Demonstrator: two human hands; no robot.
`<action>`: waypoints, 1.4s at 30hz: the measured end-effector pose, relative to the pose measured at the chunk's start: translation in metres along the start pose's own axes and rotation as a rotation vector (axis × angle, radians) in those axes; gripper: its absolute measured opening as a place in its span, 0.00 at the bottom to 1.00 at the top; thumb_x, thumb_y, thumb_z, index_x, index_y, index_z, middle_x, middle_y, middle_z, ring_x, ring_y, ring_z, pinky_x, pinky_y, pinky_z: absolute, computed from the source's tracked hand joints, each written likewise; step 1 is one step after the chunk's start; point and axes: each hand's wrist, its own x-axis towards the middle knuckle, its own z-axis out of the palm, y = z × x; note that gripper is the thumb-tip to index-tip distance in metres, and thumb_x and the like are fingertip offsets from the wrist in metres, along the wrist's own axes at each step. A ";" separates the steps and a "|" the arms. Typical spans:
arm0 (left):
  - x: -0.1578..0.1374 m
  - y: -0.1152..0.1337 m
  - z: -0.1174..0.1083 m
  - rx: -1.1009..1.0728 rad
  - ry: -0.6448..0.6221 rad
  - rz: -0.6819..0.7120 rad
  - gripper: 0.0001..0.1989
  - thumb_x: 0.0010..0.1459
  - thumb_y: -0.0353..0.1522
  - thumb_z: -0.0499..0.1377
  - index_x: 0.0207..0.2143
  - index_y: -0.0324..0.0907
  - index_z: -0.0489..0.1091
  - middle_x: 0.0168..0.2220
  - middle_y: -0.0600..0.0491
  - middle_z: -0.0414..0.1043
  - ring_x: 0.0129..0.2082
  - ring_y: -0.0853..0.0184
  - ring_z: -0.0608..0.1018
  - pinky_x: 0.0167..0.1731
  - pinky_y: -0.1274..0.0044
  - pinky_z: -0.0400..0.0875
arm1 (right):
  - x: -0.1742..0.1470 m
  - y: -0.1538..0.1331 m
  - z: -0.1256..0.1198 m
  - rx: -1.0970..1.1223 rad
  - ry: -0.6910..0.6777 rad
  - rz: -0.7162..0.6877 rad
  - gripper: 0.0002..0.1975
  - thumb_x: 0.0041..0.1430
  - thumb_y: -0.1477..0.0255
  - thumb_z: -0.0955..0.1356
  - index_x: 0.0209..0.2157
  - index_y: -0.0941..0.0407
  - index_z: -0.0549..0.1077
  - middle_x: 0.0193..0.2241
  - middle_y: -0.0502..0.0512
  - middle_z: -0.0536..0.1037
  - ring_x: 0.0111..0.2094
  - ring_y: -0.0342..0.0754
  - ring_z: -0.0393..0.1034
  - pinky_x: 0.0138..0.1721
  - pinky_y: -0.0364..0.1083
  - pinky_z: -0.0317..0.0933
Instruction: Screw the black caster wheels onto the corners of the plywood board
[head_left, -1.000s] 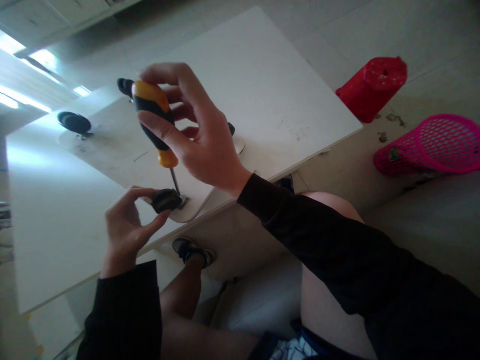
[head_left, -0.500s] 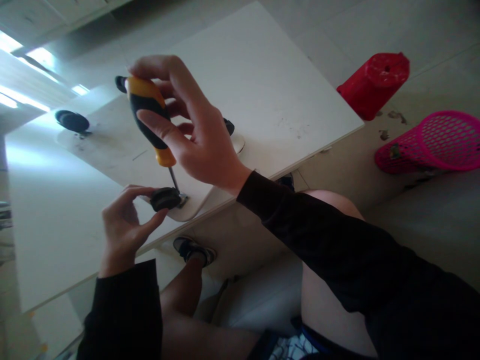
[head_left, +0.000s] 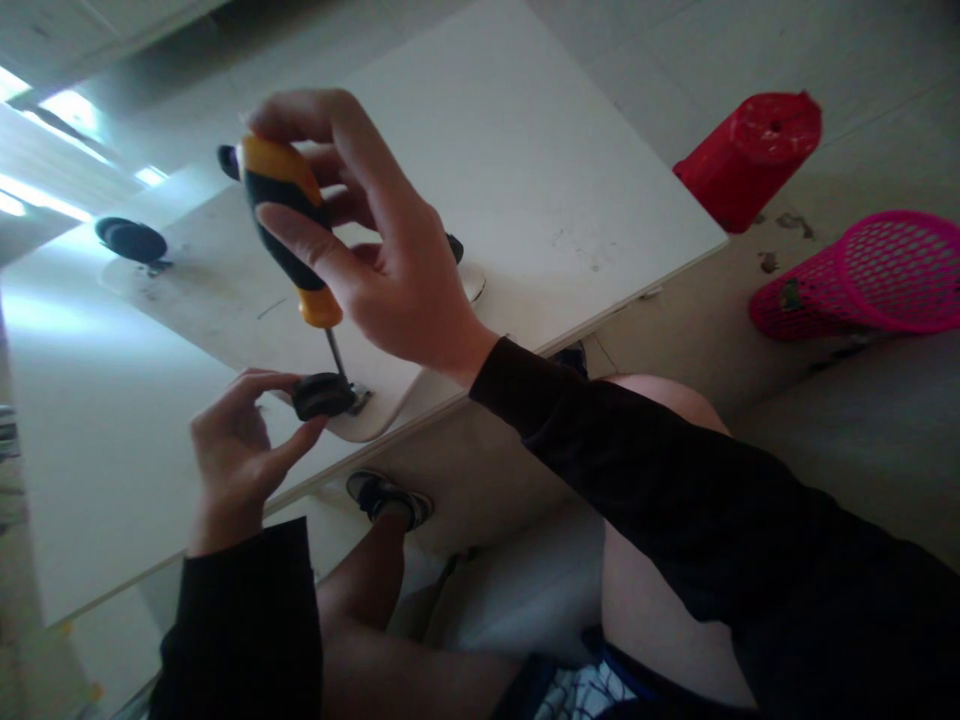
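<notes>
My right hand is wrapped round the yellow and black handle of a screwdriver. Its thin shaft points down at a metal bracket beside a black caster wheel; the exact spot where the tip meets the bracket is too small to tell. Between the thumb and fingers of my left hand the wheel is pinched. Bracket and wheel sit at the near corner of a white board with rounded corners. Another black caster stands at the board's far left, and others show partly behind my right hand.
The board lies on a white table whose near edge runs above my legs. On the floor to the right are a red bin and a pink mesh basket, both tipped in view. My shoe shows below the table edge.
Both hands, the screwdriver and the held wheel appear slightly further left, along with a small shift of the whole view. My grips stay the same.
</notes>
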 end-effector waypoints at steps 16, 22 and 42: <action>-0.002 0.000 -0.002 0.032 -0.019 -0.017 0.13 0.55 0.39 0.72 0.43 0.54 0.77 0.39 0.53 0.78 0.39 0.59 0.79 0.33 0.66 0.70 | -0.004 0.000 0.001 0.024 -0.101 0.041 0.28 0.74 0.57 0.59 0.70 0.51 0.65 0.64 0.47 0.78 0.64 0.46 0.75 0.47 0.28 0.72; -0.002 0.002 0.001 0.037 0.002 -0.017 0.17 0.52 0.41 0.74 0.44 0.53 0.78 0.40 0.53 0.80 0.39 0.59 0.81 0.35 0.65 0.73 | 0.003 -0.011 0.001 0.092 -0.005 -0.071 0.37 0.70 0.45 0.49 0.49 0.49 0.80 0.51 0.36 0.83 0.58 0.41 0.77 0.40 0.26 0.64; 0.001 0.000 -0.002 -0.028 0.019 0.037 0.20 0.48 0.40 0.75 0.45 0.49 0.81 0.40 0.50 0.79 0.39 0.57 0.79 0.40 0.60 0.74 | 0.010 0.004 0.014 0.028 -0.137 -0.186 0.33 0.74 0.52 0.49 0.63 0.49 0.72 0.58 0.38 0.78 0.68 0.43 0.69 0.54 0.27 0.66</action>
